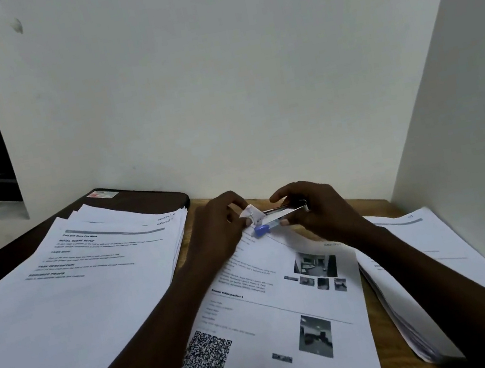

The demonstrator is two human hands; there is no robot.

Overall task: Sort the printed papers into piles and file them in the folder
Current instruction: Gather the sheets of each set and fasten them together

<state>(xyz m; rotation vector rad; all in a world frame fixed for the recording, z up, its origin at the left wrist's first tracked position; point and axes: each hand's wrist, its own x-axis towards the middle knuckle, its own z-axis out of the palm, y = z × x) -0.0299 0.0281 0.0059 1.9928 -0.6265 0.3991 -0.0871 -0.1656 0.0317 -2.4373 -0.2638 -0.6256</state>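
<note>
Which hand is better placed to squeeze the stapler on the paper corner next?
Right. The right hand grips the stapler, whose mouth sits at the crumpled corner of the middle papers; the left hand only pinches that corner steady.

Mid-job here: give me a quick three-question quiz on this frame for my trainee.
1. True or false: the right hand holds the stapler.
2. The left hand pinches: A) a pen B) the middle stack at its top corner C) nothing.
3. How many paper piles show?
Key: 1 true; 2 B; 3 three: left pile, middle stack, right pile.
</note>
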